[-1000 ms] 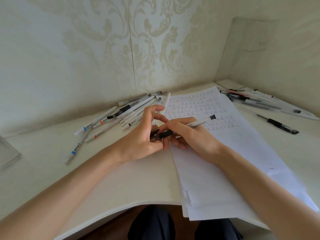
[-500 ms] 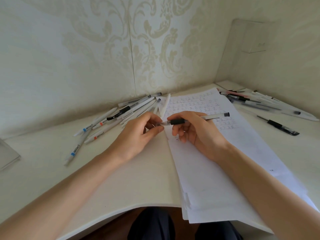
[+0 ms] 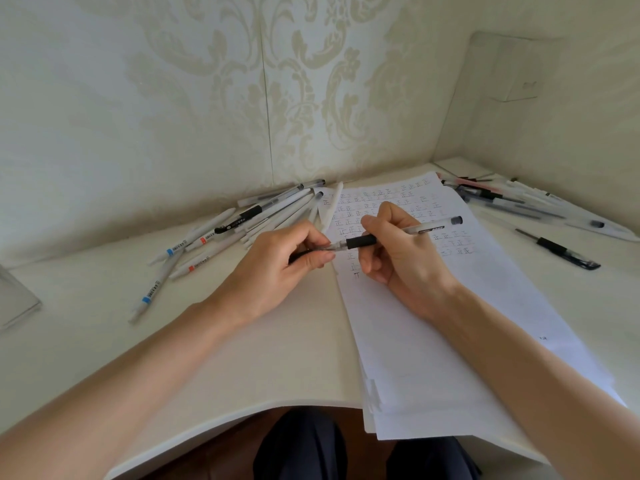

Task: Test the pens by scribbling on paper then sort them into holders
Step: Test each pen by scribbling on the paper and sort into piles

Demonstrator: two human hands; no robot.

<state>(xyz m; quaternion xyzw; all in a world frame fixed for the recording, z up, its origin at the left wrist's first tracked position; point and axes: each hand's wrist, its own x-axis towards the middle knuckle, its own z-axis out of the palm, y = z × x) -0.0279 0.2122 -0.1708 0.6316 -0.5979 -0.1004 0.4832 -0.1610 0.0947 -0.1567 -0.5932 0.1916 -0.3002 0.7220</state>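
My right hand [image 3: 405,261] grips a clear pen [image 3: 429,229] with a black rubber grip, held nearly level above the paper [image 3: 433,341]. The pen's tip end points left into my left hand [image 3: 273,275], whose thumb and fingers pinch it. A dark piece, perhaps the cap, shows under those fingers. The top sheet carries rows of small written marks. A heap of white and clear pens [image 3: 242,220] lies left of the paper. Another heap of pens [image 3: 502,199] lies at the far right corner.
A single black pen [image 3: 561,252] lies right of the paper. A clear plastic holder [image 3: 14,299] shows at the left edge. A clear panel or box [image 3: 512,98] stands against the right wall. The desk's curved front edge [image 3: 242,414] is above my knees.
Both hands moved slightly away from me over the paper. The pen turned from slanted to nearly level, and my left fingers closed in on its tip end.
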